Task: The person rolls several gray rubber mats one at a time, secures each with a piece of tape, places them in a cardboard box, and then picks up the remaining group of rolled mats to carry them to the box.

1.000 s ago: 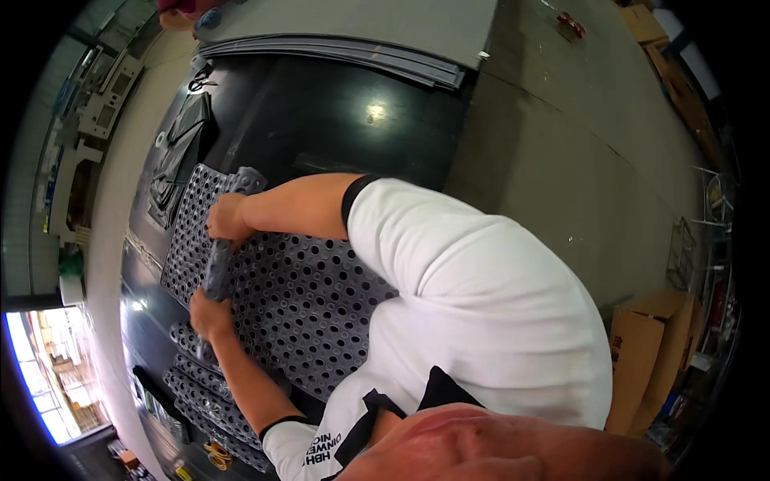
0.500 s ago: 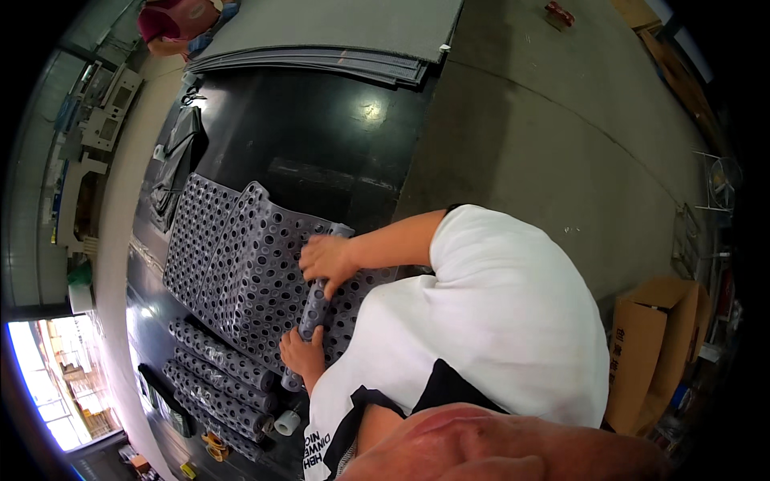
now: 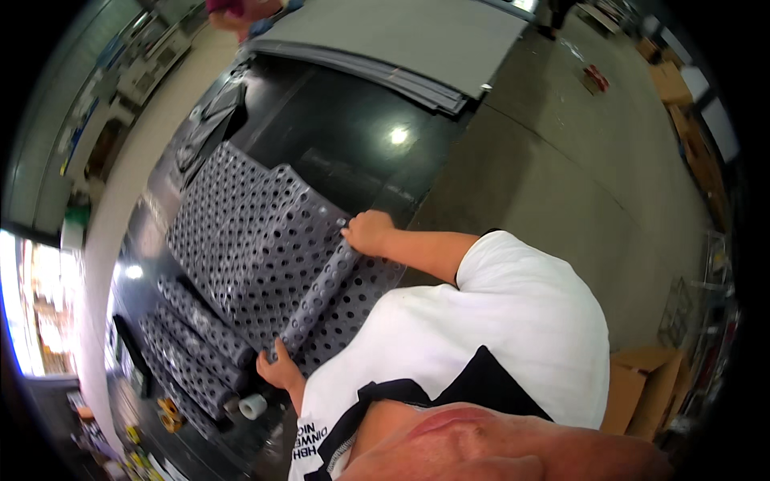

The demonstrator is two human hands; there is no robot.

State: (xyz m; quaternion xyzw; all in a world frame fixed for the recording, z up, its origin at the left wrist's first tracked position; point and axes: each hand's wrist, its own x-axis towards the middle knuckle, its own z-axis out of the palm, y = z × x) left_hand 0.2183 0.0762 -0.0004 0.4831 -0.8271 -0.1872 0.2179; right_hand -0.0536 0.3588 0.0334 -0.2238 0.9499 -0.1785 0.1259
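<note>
Mat (image 3: 245, 236), grey, perforated, lay centre-left on a glossy black table (image 3: 345, 120); I saw the right hand (image 3: 370, 232) pinching its rolled edge (image 3: 316, 297), the left hand (image 3: 281, 371) spread at the lower end; grey floor (image 3: 553, 168) stretched across the upper right.

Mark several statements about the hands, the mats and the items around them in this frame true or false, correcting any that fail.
1. The mat is partly rolled up. True.
2. Both hands are at the same end of its rolled part. False: the left hand is at the end nearer the rolled mats, the right hand at the opposite end.
3. Grey sheets are stacked at the table's far end. True.
4. The white roll lies on the grey sheets. False: the white roll is beside the rolled mats.
5. A cardboard box is on the person's right. True.
</note>
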